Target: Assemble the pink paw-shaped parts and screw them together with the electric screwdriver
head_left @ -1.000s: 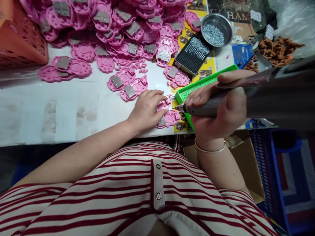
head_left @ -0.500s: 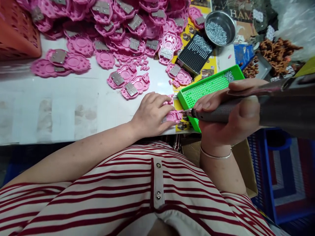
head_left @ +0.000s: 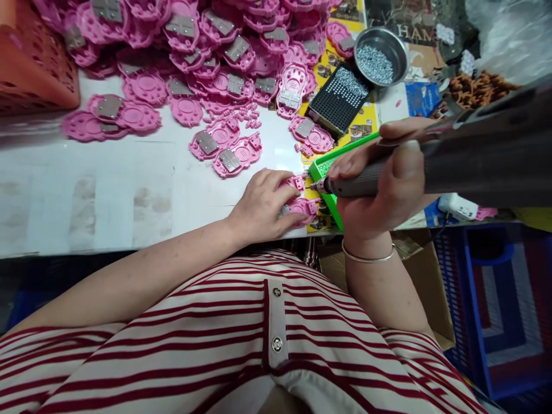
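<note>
My left hand (head_left: 263,207) presses down with bent fingers on two pink plastic casings at the table's front edge. The nearer pink casing (head_left: 307,208) shows between thumb and fingers; the farther pink casing (head_left: 297,183) is partly covered by the fingertips. My right hand (head_left: 379,190) is wrapped round a grey electric screwdriver (head_left: 357,183), held nearly level. Its bit points left at the farther casing's right end; whether it touches cannot be made out. Beneath the right hand lies a green perforated tray (head_left: 317,171), largely hidden by the hand and tool.
Many pink casings with metal plates (head_left: 235,86) are heaped at the back. A black perforated tray (head_left: 334,109) and a steel bowl (head_left: 375,57) hold small screws. An orange basket (head_left: 38,75) stands at left. A blue crate (head_left: 470,322) sits below the table at right.
The screwdriver has moved left and slightly away from me, its bit going from the nearer casing to the farther one. My left hand stays on the casings.
</note>
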A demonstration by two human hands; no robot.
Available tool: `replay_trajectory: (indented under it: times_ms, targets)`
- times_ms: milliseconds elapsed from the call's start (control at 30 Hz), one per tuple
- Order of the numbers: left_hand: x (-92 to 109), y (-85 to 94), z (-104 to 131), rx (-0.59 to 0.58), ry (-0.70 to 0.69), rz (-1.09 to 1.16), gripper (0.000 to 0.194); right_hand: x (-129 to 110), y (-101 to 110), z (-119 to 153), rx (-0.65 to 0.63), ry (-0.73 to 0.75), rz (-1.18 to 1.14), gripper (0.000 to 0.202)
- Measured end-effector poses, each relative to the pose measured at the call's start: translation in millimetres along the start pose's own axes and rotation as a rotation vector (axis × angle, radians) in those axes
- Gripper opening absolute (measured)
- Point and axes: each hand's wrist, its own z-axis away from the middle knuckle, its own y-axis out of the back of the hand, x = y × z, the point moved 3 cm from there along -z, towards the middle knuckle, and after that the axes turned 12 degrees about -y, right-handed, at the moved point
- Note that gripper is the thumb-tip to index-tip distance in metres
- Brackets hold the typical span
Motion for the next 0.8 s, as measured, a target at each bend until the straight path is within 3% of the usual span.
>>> replay_trajectory:
  times_ms: [167,400,633,800]
  targets:
    - [-11.9,-1.3,-10.1,0.058,0.114,0.031,0.022,10.0,-2.3,-1.1,-0.029,0.022,-0.043,0.022]
    - [-17.6,-5.7,-14.5,0.039,0.164,0.044,0.026,25.8,-3.7,-2.5,0.002,0.040,0.021,0.024]
    - [-16.1,-5.3,-13.1,0.038,0.148,0.029,0.028,27.0,-4.6,-2.1,0.022,0.008,0.065,0.026]
    - [-17.6,-4.0,-10.1,0.156,0.144,0.030,0.034,15.5,-6.5,-3.6,-0.026,0.060,-0.127,0.018]
